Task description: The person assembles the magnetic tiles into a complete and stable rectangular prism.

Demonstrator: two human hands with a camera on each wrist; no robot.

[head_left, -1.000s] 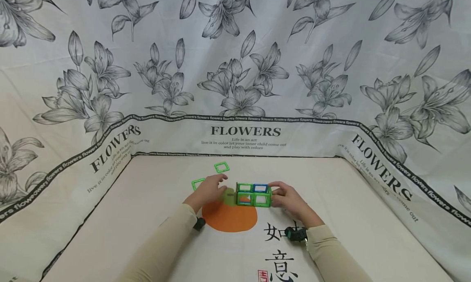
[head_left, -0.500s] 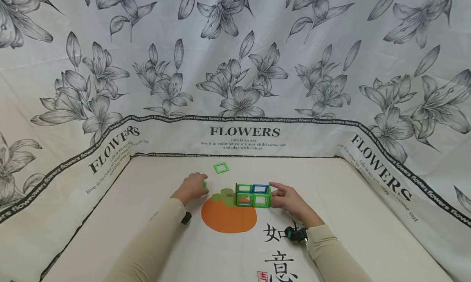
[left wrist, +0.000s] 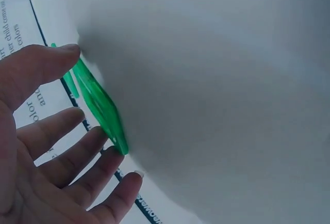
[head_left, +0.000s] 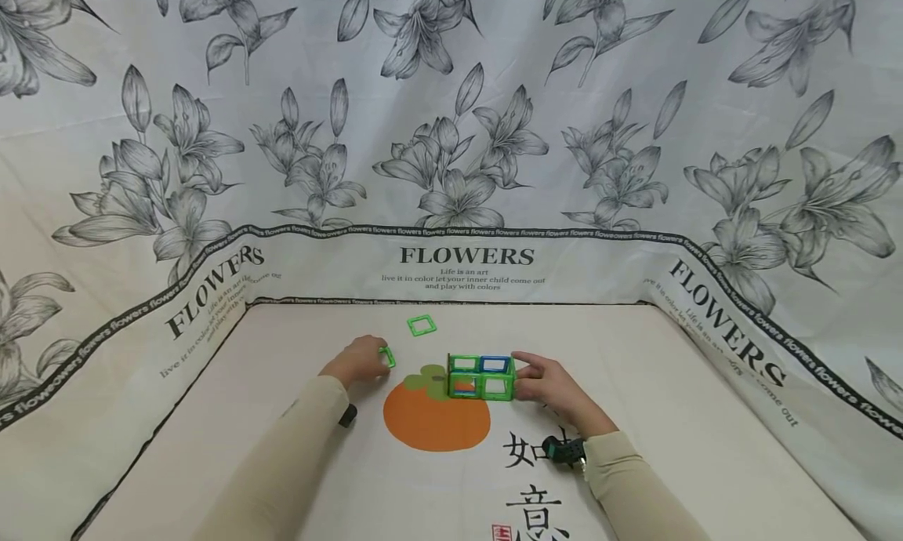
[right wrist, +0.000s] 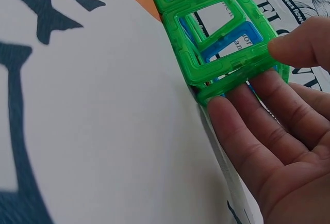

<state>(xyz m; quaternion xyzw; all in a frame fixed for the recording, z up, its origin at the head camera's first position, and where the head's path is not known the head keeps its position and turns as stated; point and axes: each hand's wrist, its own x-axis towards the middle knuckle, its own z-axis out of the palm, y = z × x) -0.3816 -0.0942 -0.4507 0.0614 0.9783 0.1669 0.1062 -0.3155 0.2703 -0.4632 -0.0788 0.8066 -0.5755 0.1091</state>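
My left hand pinches a green square magnetic tile by its edges, thumb on one end and fingertips along the other. In the left wrist view that tile is seen nearly edge-on, standing tilted. To the right, a low box built of magnetic tiles rests on the tablecloth, mostly green with a blue tile on top. My right hand holds its right end. In the right wrist view the thumb presses the upper corner, while the fingers lie against the green end tile.
Another green square tile lies flat farther back. The tablecloth bears a printed orange persimmon in front of the box and black characters nearer the front. Flower-printed curtains enclose the back and sides.
My left hand has drawn back left from beside the box, taken hold of the green tile there and turned it upright. The right hand stays at the box.
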